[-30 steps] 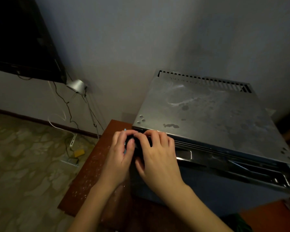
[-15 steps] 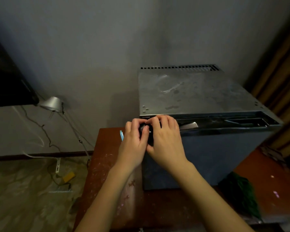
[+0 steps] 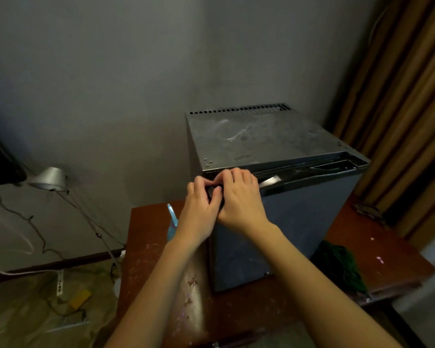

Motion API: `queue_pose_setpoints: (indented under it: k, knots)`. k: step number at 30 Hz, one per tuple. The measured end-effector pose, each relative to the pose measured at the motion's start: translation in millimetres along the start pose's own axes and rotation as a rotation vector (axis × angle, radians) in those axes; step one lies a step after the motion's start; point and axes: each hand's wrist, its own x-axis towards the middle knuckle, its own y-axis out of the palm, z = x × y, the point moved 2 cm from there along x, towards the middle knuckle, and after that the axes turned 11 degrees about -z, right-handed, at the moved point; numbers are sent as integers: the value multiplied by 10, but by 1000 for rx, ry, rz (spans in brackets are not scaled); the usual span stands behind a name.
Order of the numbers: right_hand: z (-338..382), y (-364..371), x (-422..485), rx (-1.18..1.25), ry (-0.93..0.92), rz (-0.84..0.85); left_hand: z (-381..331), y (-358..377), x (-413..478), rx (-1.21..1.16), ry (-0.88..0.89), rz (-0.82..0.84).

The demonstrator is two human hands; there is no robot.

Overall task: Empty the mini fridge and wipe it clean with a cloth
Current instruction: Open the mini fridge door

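A mini fridge [image 3: 274, 141] with a stained grey metal top and a dark blue door stands on a reddish-brown table [image 3: 377, 244]. Its door is closed. My left hand [image 3: 201, 212] and my right hand [image 3: 239, 199] sit side by side at the top left corner of the door, fingers curled over its upper edge. A dark green cloth [image 3: 342, 264] lies crumpled on the table to the right of the fridge. A light blue spray bottle [image 3: 171, 223] stands just left of my left wrist, partly hidden by it.
A silver lamp [image 3: 49, 178] leans by the grey wall at left, with cables and a power strip [image 3: 59, 282] on the covered floor. Brown curtains [image 3: 399, 96] hang at right. A dark screen [image 3: 0, 159] juts in from the left edge.
My view has shifted back and to the right, showing the fridge door front, the curtains and the green cloth. Both hands stay gripping the door's top left corner.
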Motion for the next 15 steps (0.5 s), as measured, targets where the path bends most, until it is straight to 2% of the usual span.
queue_pose_setpoints:
  k: [6, 9, 15]
  knots:
    - [-42, -572, -513, 114, -21, 252, -167, -129, -643, -35, 181, 13]
    - [-71, -957, -683, 108, -51, 418, -325, -140, -790, -197, 163, 114]
    - [-41, -1363, -908, -41, 87, 409, -629, 100, -862, -513, 54, 372]
